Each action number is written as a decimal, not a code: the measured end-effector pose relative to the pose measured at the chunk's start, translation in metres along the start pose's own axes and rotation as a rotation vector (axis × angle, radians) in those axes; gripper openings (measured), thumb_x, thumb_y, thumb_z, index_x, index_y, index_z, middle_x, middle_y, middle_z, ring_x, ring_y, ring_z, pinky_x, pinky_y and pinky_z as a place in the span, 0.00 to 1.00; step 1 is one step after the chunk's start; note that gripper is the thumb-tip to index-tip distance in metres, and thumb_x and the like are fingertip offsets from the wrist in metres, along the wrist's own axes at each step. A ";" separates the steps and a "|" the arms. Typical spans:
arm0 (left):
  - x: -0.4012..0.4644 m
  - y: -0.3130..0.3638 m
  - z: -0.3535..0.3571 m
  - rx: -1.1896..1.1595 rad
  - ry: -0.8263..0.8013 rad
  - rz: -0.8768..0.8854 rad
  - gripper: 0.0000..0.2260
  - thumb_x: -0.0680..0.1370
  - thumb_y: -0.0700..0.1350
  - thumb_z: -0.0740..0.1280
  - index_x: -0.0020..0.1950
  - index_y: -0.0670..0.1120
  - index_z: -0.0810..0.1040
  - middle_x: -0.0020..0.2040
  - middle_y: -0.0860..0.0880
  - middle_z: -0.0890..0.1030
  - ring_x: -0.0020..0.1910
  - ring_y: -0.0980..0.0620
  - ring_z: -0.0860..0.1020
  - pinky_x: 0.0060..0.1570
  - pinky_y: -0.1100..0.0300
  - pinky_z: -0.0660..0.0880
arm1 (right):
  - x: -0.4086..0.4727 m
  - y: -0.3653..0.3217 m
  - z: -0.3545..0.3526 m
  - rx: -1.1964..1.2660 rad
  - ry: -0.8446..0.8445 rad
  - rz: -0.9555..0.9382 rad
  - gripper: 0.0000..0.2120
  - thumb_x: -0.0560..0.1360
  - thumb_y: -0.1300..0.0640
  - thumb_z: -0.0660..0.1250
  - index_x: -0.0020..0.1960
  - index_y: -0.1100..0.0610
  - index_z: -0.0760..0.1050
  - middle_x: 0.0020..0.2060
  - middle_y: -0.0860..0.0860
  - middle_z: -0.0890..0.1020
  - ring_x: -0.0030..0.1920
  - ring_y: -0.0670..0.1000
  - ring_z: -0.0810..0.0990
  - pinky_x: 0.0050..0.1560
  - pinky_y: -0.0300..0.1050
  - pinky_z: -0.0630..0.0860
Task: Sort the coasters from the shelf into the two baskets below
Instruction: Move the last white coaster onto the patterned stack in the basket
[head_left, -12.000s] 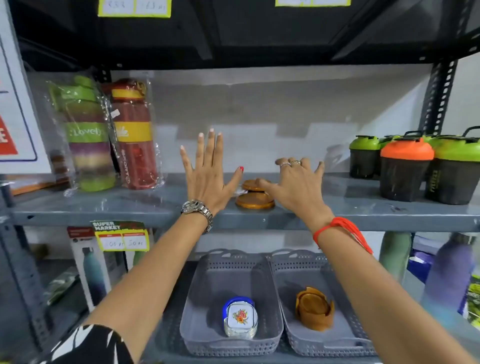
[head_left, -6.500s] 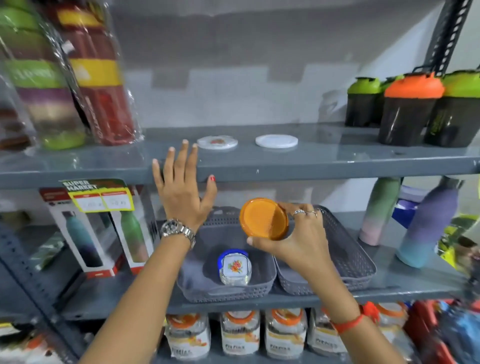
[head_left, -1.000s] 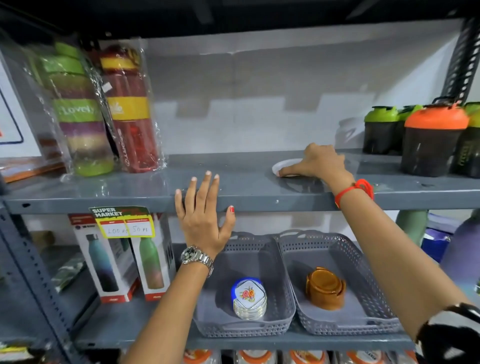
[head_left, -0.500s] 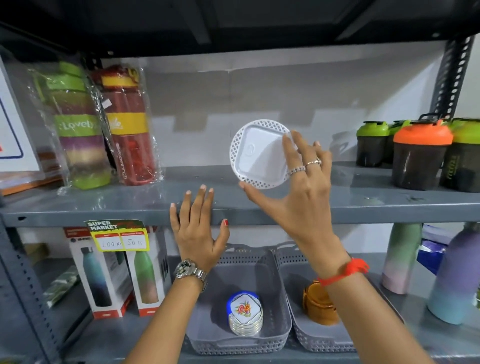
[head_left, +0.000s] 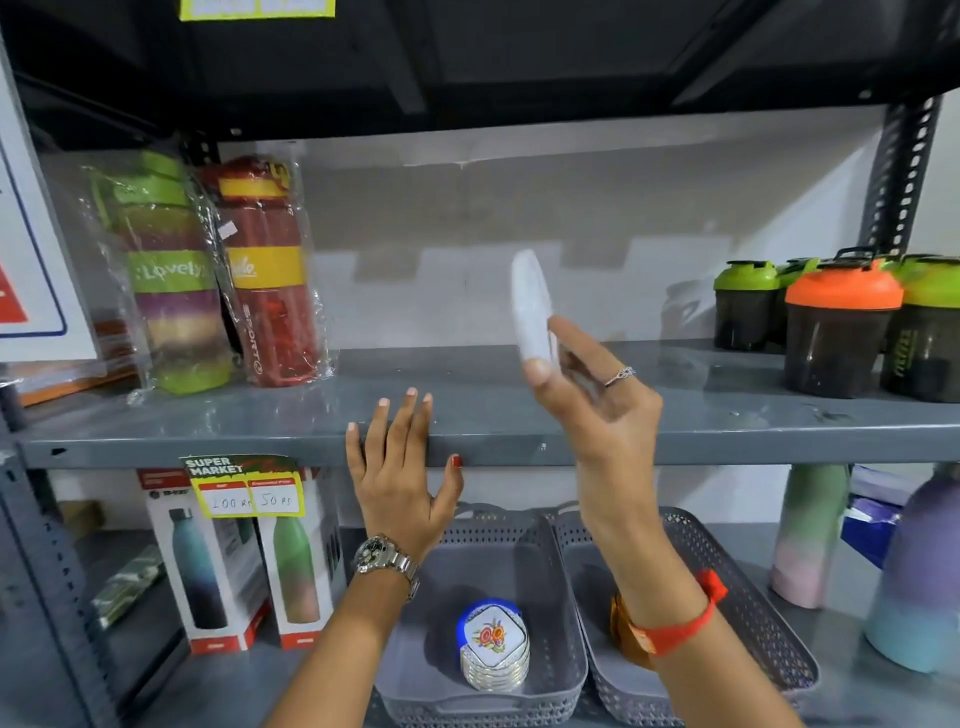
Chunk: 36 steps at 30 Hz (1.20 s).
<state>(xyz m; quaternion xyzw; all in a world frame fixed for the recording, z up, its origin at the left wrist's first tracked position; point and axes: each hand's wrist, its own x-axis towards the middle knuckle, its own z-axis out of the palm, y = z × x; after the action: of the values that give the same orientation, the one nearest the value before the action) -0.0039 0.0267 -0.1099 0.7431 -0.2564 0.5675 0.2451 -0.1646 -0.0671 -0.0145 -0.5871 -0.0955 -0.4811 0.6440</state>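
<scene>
My right hand (head_left: 597, 400) holds a white coaster (head_left: 530, 306) edge-on in front of the grey shelf (head_left: 519, 415), pinched between thumb and fingers. My left hand (head_left: 400, 478) is flat and open against the shelf's front edge, fingers spread. Below, the left grey basket (head_left: 498, 540) holds a stack of white floral coasters (head_left: 493, 644). The right grey basket (head_left: 737, 577) holds brown wooden coasters (head_left: 626, 636), mostly hidden behind my right wrist.
Wrapped bottles (head_left: 218, 275) stand at the shelf's left, shaker cups (head_left: 841, 322) with green and orange lids at its right. Boxed bottles (head_left: 228, 561) sit left of the baskets, pastel bottles (head_left: 810, 535) to the right. A price tag (head_left: 244, 488) hangs on the shelf edge.
My right hand has picked the white coaster off the shelf, lifted it, and turned it from flat-on to edge-on. The left hand stays at the shelf edge.
</scene>
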 end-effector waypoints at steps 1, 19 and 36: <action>0.000 0.000 0.000 -0.001 0.000 -0.004 0.26 0.74 0.55 0.56 0.70 0.46 0.66 0.67 0.46 0.72 0.69 0.45 0.65 0.72 0.48 0.49 | 0.001 -0.003 0.000 0.218 -0.060 0.138 0.29 0.56 0.44 0.77 0.55 0.55 0.81 0.52 0.51 0.81 0.52 0.44 0.80 0.52 0.39 0.77; -0.002 -0.003 0.005 0.021 0.060 0.032 0.27 0.74 0.57 0.55 0.69 0.46 0.67 0.68 0.47 0.72 0.68 0.45 0.66 0.72 0.47 0.49 | -0.035 0.017 -0.030 1.024 -0.194 0.815 0.28 0.65 0.39 0.67 0.56 0.58 0.80 0.58 0.58 0.80 0.55 0.60 0.78 0.54 0.47 0.79; -0.005 -0.003 0.007 0.035 0.094 0.030 0.24 0.75 0.55 0.57 0.67 0.44 0.73 0.66 0.48 0.74 0.67 0.47 0.67 0.72 0.48 0.51 | -0.104 0.210 -0.073 0.503 0.430 1.568 0.17 0.70 0.47 0.64 0.44 0.62 0.75 0.66 0.54 0.75 0.61 0.58 0.73 0.54 0.56 0.73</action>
<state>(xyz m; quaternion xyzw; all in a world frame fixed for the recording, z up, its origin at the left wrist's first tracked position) 0.0019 0.0248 -0.1166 0.7158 -0.2458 0.6098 0.2354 -0.0975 -0.1085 -0.2466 -0.2187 0.3590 0.0388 0.9065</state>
